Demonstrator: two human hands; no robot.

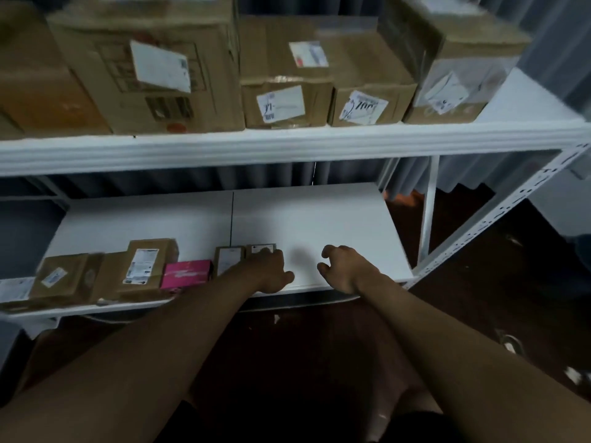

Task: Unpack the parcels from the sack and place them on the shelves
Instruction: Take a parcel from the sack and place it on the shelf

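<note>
Head view, starting nearest: two bare forearms reach forward over dark floor toward the lower shelf (335,219) of a white metal rack. The left hand (271,270) lies on the front part of that shelf, its fingers against a small brown parcel (260,251) standing there; whether it grips the parcel or only steadies it I cannot tell. The right hand (340,266) hovers just to the right of it over bare shelf board, fingers loosely curled and holding nothing.

Left of the small brown parcel, along the front of the same shelf, runs a row of parcels already set down: another small brown one (227,259) touching it, then a pink box (187,273), then a taller brown carton with a white label (145,263), then a flat brown carton (64,276) near the left edge of the picture. To the right of the small brown parcel and behind the row, the lower shelf is bare.

Farther back and above, the upper shelf (287,145) carries large cardboard boxes (153,68) side by side across nearly its whole width.

The sack is not in view, so how many parcels remain cannot be seen. Judging by the filled upper shelf and the half-filled row below, the work looks well advanced, with room left on the lower shelf.
</note>
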